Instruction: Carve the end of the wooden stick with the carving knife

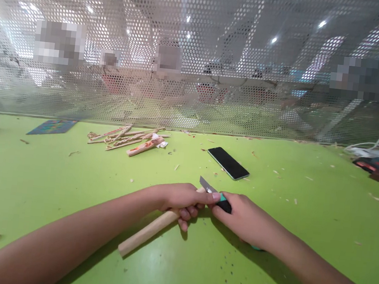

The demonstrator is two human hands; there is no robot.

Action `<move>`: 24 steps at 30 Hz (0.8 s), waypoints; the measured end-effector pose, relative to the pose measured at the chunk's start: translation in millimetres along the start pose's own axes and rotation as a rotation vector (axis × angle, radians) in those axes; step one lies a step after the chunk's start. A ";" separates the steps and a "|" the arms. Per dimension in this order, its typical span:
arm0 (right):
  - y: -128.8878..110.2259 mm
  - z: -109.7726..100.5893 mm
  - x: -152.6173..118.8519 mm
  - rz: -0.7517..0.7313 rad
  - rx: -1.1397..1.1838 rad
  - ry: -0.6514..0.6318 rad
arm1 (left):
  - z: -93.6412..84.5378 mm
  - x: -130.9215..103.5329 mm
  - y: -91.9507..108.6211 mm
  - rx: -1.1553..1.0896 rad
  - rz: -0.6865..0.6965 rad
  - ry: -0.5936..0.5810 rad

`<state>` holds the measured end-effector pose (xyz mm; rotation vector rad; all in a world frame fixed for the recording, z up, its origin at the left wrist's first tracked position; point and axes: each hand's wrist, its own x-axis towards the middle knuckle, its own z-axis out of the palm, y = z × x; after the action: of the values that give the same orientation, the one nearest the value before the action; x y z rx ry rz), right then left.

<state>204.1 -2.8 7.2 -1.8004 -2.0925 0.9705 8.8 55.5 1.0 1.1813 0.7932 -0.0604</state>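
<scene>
My left hand (183,201) is wrapped around a pale wooden stick (149,232), which slants from lower left to upper right just over the green table. The stick's far end shows a little beyond my knuckles. In my right hand (246,215) is a utility knife (225,203) with a black and green handle. Its bare blade (206,184) points up and to the left, close to the stick's far end; whether it touches the wood I cannot tell. My left thumb presses near the base of the blade, by the handle.
A black-screened phone (228,163) lies beyond my hands. Carved wooden pieces (132,138) are heaped at the back left, near a dark patterned sheet (52,127). A perforated metal screen (193,106) borders the table's back. White cables (372,146) lie far right. Wood shavings are scattered about.
</scene>
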 end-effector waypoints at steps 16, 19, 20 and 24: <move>0.9 -0.1 -0.4 -0.005 0.017 -0.004 | -0.3 -0.6 -0.3 -0.010 0.008 0.003; 2.0 0.3 0.4 -0.003 0.017 -0.003 | 0.3 -0.8 0.4 -0.006 -0.001 0.011; 2.2 0.3 0.5 -0.004 0.018 -0.004 | 0.4 -0.9 0.7 -0.003 -0.003 0.012; 2.6 -0.3 -0.1 -0.005 0.019 -0.008 | 0.6 -0.8 0.9 0.005 -0.003 0.017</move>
<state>206.3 -2.6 5.9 -1.7850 -2.0841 0.9941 8.9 55.1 2.3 1.1863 0.8102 -0.0545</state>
